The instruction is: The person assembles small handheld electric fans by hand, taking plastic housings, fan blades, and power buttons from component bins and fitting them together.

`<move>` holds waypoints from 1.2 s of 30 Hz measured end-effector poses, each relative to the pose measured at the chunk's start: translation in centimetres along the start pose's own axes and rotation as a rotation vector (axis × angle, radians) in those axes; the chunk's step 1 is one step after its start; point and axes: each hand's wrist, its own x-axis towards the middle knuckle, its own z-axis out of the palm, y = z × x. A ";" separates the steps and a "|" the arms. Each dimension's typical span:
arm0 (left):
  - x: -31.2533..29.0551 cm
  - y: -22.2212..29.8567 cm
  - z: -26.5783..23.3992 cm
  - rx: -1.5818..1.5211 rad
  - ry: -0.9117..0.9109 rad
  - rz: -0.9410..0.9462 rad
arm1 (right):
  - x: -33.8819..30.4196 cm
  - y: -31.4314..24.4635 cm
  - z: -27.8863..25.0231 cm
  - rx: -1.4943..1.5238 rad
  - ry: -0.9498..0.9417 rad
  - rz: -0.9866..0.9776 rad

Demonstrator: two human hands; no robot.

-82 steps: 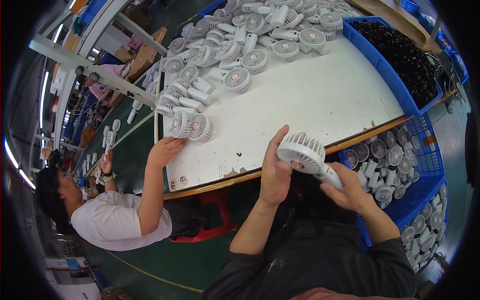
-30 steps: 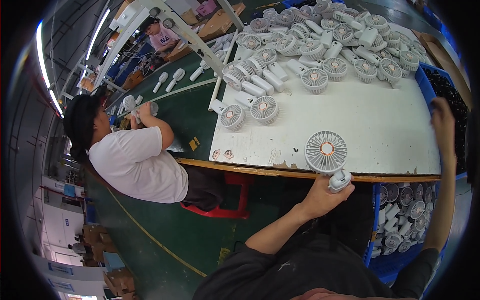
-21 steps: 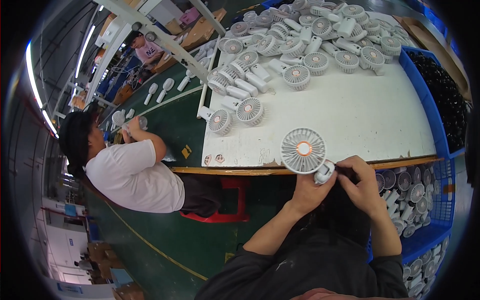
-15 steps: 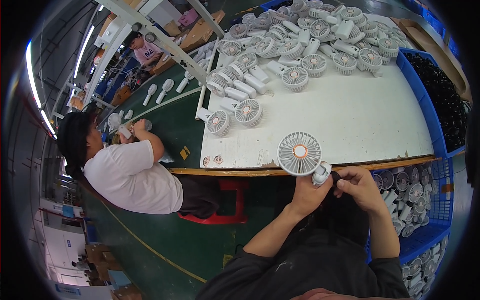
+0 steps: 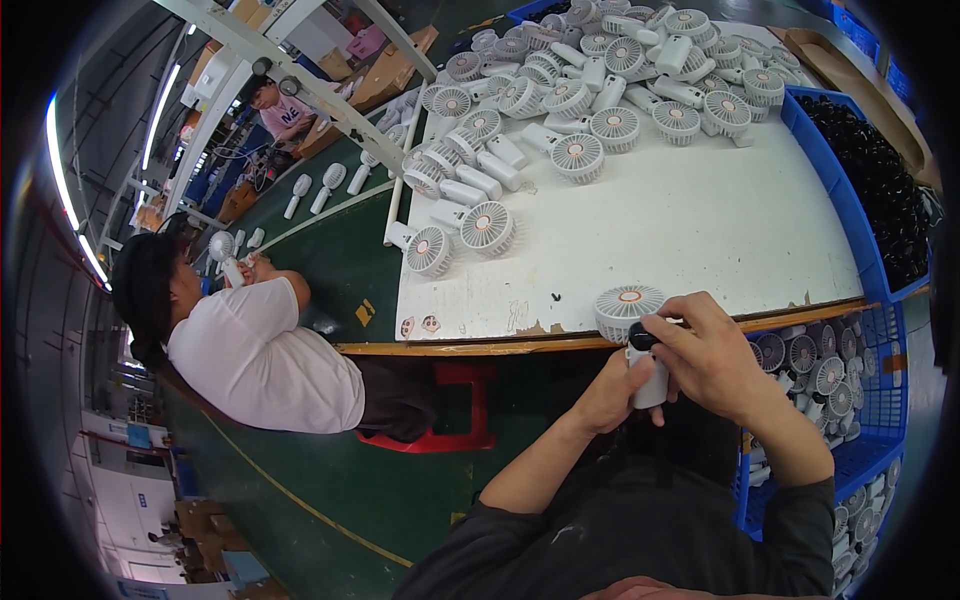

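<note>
A white handheld fan (image 5: 628,310) with a round grille and an orange centre is held over the near edge of the white table (image 5: 700,240). My left hand (image 5: 606,392) grips its handle from below. My right hand (image 5: 704,352) is closed over the top of the handle, pinching a small black part (image 5: 642,341) against it. Many more white fans (image 5: 560,90) lie piled across the far half of the table.
A blue crate of black parts (image 5: 872,180) stands at the table's right end. A blue basket of fan heads (image 5: 830,380) sits lower right. A person in a white shirt (image 5: 255,350) sits at the left, beside a red stool (image 5: 450,410).
My right hand came back from the crate on the right and joined the left on the fan's handle. The fan has tipped from facing up to a flatter angle.
</note>
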 end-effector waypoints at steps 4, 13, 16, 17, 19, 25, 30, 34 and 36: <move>0.8 -0.1 1.9 -0.265 0.277 0.016 | -0.3 -1.2 0.9 -0.053 0.014 0.054; 0.8 -2.6 1.1 -0.368 0.294 0.055 | -1.5 -3.1 2.3 -0.194 0.008 0.134; 0.2 -2.0 0.8 0.411 0.153 0.163 | -3.7 -2.2 4.6 0.048 0.200 0.267; 0.4 -1.6 0.7 0.711 0.107 0.279 | -4.3 -1.4 4.9 0.114 0.170 0.248; 0.2 0.5 2.5 1.076 0.130 0.489 | -5.6 -1.4 4.5 0.863 0.025 0.664; 0.4 -1.0 2.4 0.622 0.067 0.169 | -6.4 0.1 5.1 0.987 0.561 0.534; 0.3 -4.2 2.7 0.020 0.195 -0.031 | -7.5 2.5 2.8 1.296 0.303 0.526; 0.3 -3.8 2.5 0.067 0.096 -0.138 | -9.6 3.6 1.6 1.584 0.206 0.666; -0.3 -4.0 2.8 0.159 0.033 -0.214 | -11.0 3.2 2.1 1.473 0.243 0.694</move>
